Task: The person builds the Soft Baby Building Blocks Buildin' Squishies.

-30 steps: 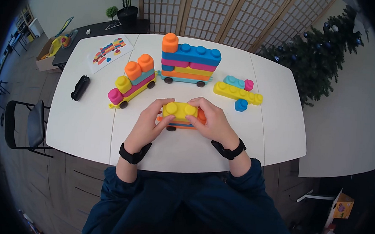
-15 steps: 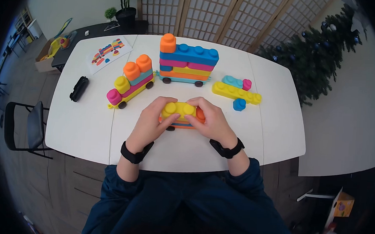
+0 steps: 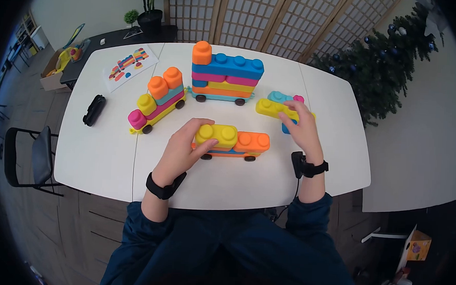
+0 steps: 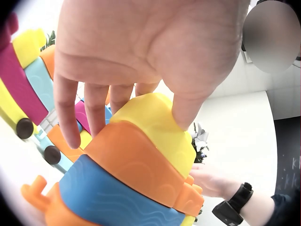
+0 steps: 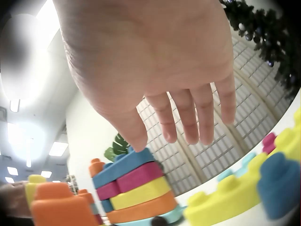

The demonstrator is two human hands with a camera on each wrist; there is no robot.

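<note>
My left hand (image 3: 182,146) pinches a yellow two-stud building block (image 3: 216,135) between thumb and fingers, on top of a small wheeled block wagon (image 3: 228,154). Beside it on the same wagon sits an orange block (image 3: 253,140). In the left wrist view, the yellow block (image 4: 153,127) rests over orange and blue layers. My right hand (image 3: 306,130) reaches over the loose blocks, fingers extended and nothing held. Under and around its fingertips are a long yellow block (image 3: 269,108), a blue block (image 5: 280,186) partly hidden in the head view, a teal block (image 3: 278,96) and a pink block (image 3: 298,98).
A tall block wagon (image 3: 226,85) stands at the table's back middle, with a lower yellow-based wagon (image 3: 160,109) left of it. Farther left lie a printed picture sheet (image 3: 131,68) and a black case (image 3: 94,109). The white table (image 3: 225,186) has a rounded edge.
My right hand has left the near wagon and moved right to the loose blocks, uncovering the orange block. The left hand stays on the yellow block.
</note>
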